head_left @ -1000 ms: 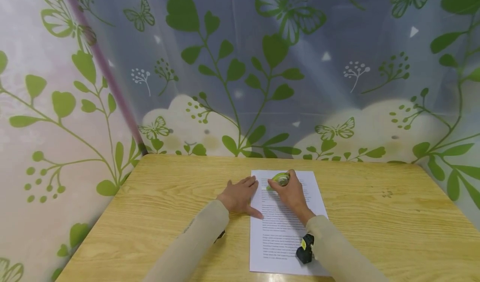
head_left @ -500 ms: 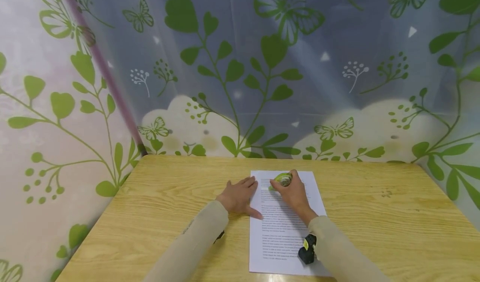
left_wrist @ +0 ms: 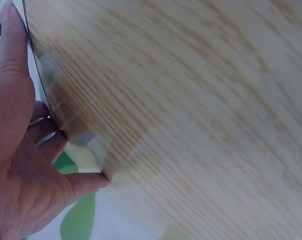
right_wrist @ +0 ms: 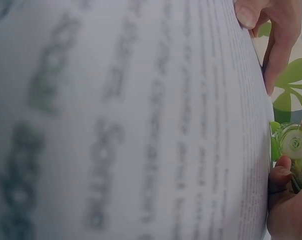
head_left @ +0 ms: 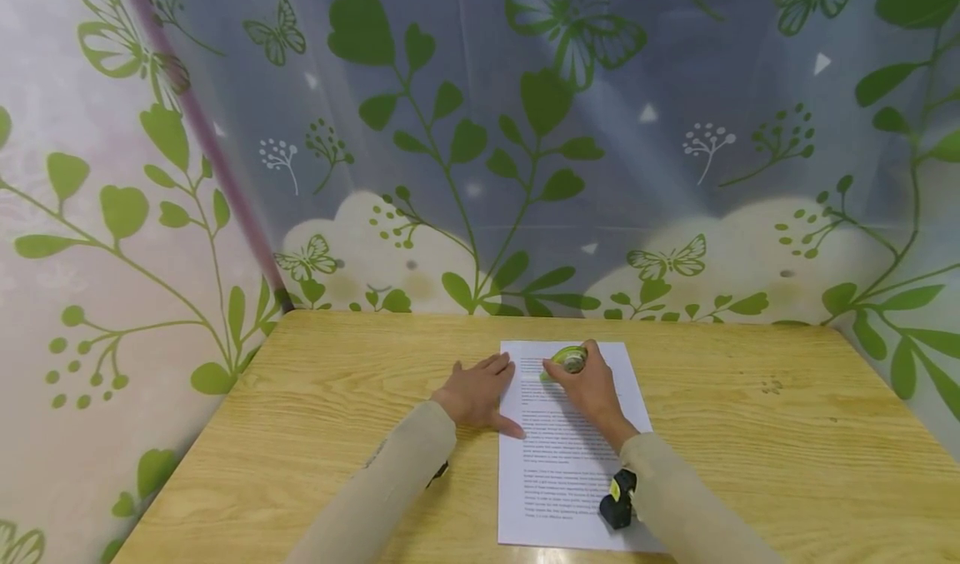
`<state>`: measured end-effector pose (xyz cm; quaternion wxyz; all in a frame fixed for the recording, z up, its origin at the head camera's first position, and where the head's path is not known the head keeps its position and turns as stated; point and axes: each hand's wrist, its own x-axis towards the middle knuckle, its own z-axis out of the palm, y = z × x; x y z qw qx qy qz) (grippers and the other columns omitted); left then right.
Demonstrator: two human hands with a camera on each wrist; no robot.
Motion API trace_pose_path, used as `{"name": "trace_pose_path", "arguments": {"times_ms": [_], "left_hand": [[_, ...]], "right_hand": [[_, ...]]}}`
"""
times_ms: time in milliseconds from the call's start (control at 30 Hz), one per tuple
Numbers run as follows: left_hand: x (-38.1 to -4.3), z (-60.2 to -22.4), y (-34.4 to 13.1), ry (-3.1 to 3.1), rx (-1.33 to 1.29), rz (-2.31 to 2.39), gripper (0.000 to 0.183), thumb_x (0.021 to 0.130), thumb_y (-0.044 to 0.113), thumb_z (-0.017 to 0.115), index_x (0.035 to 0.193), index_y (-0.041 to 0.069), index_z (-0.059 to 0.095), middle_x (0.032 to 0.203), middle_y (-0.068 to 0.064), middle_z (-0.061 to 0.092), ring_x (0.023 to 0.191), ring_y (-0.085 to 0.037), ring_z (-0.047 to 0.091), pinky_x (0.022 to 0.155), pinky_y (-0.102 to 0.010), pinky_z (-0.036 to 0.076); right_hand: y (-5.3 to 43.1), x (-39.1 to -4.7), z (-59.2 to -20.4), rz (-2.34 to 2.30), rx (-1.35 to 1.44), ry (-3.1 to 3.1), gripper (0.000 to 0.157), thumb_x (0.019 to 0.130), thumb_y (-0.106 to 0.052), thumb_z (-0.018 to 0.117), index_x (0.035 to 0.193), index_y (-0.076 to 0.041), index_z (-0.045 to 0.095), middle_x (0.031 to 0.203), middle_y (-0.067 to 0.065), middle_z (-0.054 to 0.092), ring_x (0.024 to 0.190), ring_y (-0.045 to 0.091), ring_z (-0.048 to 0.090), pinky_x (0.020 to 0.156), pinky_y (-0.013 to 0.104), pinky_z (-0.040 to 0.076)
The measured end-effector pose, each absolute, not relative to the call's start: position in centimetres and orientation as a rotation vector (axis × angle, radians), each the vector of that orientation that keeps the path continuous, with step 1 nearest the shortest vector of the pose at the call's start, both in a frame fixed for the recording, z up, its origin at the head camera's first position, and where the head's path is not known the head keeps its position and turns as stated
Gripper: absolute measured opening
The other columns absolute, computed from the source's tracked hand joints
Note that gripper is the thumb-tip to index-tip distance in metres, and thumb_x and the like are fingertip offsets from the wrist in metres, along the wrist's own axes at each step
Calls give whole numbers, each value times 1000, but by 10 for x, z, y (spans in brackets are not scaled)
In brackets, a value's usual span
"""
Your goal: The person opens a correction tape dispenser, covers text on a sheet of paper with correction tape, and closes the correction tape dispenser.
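Observation:
A printed sheet of paper [head_left: 555, 533] lies on the wooden table. My right hand [head_left: 596, 393] pinches a green correction tape dispenser [head_left: 570, 359] between thumb and fingers, over the upper lines of print. In the right wrist view, the round clear side of the correction tape [right_wrist: 295, 145] shows near the right edge, its green tip close to the paper. My left hand [head_left: 476, 393] rests across the sheet's left edge with fingers spread and nearly straight. From the left wrist, the left hand's [left_wrist: 35, 175] thumb lies on the paper and other fingertips touch the tabletop.
The light wood table [head_left: 360, 381] extends on both sides of the sheet. A patterned curtain [head_left: 480, 131] with leaves and butterflies hangs behind its far edge. A black wrist camera [head_left: 618, 499] on the right wrist sits low above the paper.
My right hand has slid slightly to the right along the printed lines with the correction tape. The left hand and the sheet keep their places.

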<state>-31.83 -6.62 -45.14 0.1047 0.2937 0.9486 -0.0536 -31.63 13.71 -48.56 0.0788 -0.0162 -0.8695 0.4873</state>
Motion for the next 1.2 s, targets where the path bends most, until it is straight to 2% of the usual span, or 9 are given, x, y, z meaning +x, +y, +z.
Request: {"name": "trace_pose_path", "arguments": {"times_ms": [1200], "left_hand": [[-317, -450, -66, 2796, 855, -146, 112, 70, 82, 51, 153, 12, 22, 158, -4, 15, 144, -19, 15, 101, -62, 28]], "right_hand": [[152, -311, -481, 1471, -53, -2611, 48, 87, -35, 71, 109, -3, 42, 96, 15, 57, 78, 23, 59, 66, 35, 48]]}}
